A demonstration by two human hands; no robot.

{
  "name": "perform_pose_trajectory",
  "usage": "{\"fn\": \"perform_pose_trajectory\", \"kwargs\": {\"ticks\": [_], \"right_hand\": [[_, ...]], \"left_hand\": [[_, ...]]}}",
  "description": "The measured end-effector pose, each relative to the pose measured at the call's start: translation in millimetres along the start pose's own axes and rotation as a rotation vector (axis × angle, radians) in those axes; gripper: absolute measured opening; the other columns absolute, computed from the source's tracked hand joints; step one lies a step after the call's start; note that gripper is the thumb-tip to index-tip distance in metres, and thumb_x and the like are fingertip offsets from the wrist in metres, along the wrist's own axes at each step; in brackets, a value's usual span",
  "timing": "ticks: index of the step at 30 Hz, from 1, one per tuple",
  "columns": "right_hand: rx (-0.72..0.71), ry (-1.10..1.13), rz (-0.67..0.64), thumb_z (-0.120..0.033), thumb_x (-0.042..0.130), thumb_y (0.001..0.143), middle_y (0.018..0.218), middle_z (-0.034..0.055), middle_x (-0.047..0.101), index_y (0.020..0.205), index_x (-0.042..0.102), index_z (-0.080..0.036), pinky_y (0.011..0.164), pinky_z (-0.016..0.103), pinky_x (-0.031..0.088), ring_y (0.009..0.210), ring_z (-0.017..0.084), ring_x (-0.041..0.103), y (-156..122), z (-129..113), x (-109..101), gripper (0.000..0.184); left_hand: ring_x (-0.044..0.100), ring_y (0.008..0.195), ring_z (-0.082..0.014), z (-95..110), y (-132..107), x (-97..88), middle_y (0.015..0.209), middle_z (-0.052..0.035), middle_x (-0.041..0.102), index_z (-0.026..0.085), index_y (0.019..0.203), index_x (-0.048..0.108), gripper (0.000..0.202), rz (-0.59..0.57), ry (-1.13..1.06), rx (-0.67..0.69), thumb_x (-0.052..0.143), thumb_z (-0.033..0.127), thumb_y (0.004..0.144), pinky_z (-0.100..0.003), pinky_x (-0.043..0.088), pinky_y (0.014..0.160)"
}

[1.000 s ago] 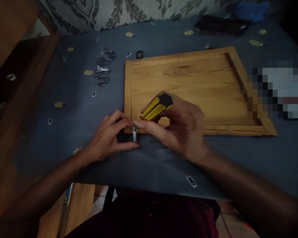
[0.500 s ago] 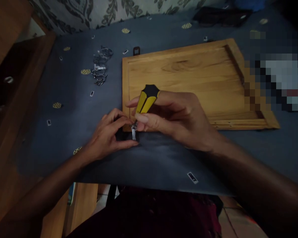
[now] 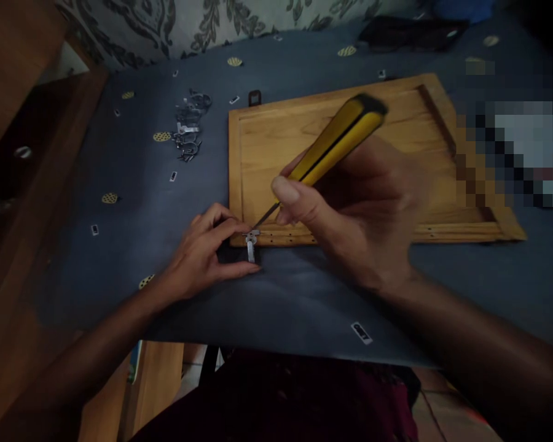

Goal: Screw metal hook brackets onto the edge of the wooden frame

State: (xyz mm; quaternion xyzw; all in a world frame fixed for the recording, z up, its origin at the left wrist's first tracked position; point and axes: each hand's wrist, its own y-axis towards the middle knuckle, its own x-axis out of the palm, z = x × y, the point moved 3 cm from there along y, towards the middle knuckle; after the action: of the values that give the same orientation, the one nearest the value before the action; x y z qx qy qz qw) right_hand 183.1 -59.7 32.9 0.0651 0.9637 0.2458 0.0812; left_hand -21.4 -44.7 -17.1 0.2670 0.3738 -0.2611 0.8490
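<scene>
A wooden panel [image 3: 350, 123] with a raised frame lies flat on a blue patterned cloth [image 3: 133, 202]. My left hand [image 3: 203, 255] pinches a small metal hinge bracket [image 3: 251, 242] against the panel's near left corner. My right hand [image 3: 354, 215] grips a yellow and black screwdriver [image 3: 336, 144], tilted up and to the right, with its thin tip touching the bracket. Several small holes run along the panel's near edge beside the bracket.
A pile of metal hardware [image 3: 188, 126] lies on the cloth left of the panel. A small black clip [image 3: 254, 97] sits at the panel's far left corner. A dark object [image 3: 410, 31] rests at the back. Wooden furniture [image 3: 23, 92] stands to the left.
My right hand has swung the screwdriver from a short upright grip over the bracket to a long tilt up and right, tip now on the bracket. My left hand stayed put.
</scene>
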Motion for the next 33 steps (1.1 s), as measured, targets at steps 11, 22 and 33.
{"fn": "perform_pose_trajectory", "kwargs": {"ticks": [11,22,33], "right_hand": [[-0.014,-0.049,-0.107,-0.057,0.084,0.089,0.074,-0.0026,0.065,0.073,0.063,-0.028,0.058,0.034,0.051,0.061,0.017,0.063,-5.7,11.6,4.3,0.039],[0.077,-0.032,-0.122,-0.057,0.084,0.088,0.081,-0.0010,0.067,0.074,0.064,-0.030,0.062,0.041,0.055,0.065,0.020,0.064,-7.0,11.6,2.9,0.037],[-0.195,-0.013,-0.370,-0.044,0.071,0.103,0.090,0.0006,0.075,0.095,0.076,-0.025,0.068,0.028,0.057,0.076,0.016,0.069,3.4,-1.1,3.4,0.021]], "left_hand": [[0.063,0.107,-0.0260,-1.5,-1.4,0.9,0.111,-0.0049,0.064,0.026,0.120,0.072,0.044,0.010,-0.012,0.009,0.085,0.052,0.088,-0.042,0.054,0.092],[0.063,0.108,-0.0262,-1.4,-1.3,0.2,0.112,-0.0053,0.064,0.026,0.122,0.071,0.045,0.001,-0.010,0.002,0.085,0.052,0.089,-0.042,0.053,0.092],[0.065,0.101,-0.0246,0.4,0.3,-0.3,0.108,-0.0030,0.066,0.028,0.119,0.074,0.039,-0.015,0.040,-0.003,0.086,0.049,0.088,-0.038,0.052,0.084]]}}
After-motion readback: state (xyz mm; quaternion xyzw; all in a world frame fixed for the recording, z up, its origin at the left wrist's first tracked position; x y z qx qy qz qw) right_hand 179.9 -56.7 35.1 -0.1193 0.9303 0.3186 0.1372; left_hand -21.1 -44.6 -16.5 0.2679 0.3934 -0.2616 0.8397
